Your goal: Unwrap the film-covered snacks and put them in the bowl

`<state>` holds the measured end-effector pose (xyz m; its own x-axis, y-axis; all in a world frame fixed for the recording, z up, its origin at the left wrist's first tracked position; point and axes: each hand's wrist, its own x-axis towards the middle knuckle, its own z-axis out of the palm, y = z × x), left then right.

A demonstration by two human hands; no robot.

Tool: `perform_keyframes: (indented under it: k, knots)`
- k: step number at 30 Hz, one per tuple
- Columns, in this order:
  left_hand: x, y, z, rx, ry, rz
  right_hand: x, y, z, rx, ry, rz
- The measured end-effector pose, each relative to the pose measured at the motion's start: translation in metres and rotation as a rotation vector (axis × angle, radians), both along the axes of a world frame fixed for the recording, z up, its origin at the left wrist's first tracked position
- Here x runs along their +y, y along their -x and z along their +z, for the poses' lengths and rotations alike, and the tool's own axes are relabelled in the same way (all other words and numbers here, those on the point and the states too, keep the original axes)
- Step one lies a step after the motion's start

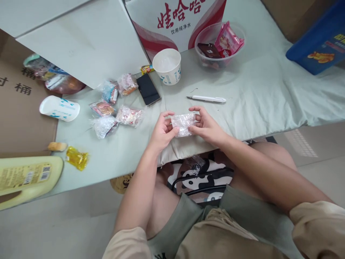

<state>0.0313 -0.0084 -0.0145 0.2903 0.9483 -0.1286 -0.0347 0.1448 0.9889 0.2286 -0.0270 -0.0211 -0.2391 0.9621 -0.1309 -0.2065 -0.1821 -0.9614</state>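
Note:
Between my two hands is a small block wrapped in clear bubble wrap (183,125), held at the table's front edge. My left hand (163,130) grips its left end, thumb on the near face and fingers behind. The right end sits between the thumb and fingers of my right hand (205,126). What the wrap encloses cannot be made out. Beyond my right hand lies a white pen-like cutter (207,99) with a dark tip. Left of my left hand are several wrapped packets, the nearest a red-and-white one (130,116).
A black phone (148,89), an upright paper cup (167,67) and a clear bowl (198,45) with pink and brown packets stand farther back. A paper cup (60,108) lies at left, near a yellow wrapper (77,158) and a large bottle (29,176). A panda-print bag (194,178) is below the table edge.

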Motion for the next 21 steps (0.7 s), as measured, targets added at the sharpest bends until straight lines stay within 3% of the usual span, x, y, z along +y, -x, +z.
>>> perform_keyframes:
  k: [3,7,14,21]
  knots:
    - [-0.002,0.001,0.0,-0.029,0.032,0.045,-0.001,0.004,0.0,0.0,-0.02,-0.008]
    - [-0.009,0.0,0.002,0.021,0.07,-0.031,-0.003,0.007,0.003,-0.007,-0.068,-0.061]
    - [-0.01,-0.003,-0.003,0.056,-0.102,0.164,-0.002,0.005,0.004,-0.149,-0.152,0.02]
    - [0.003,-0.01,-0.003,0.18,-0.047,-0.012,-0.005,-0.026,0.011,-0.444,-0.183,-0.243]
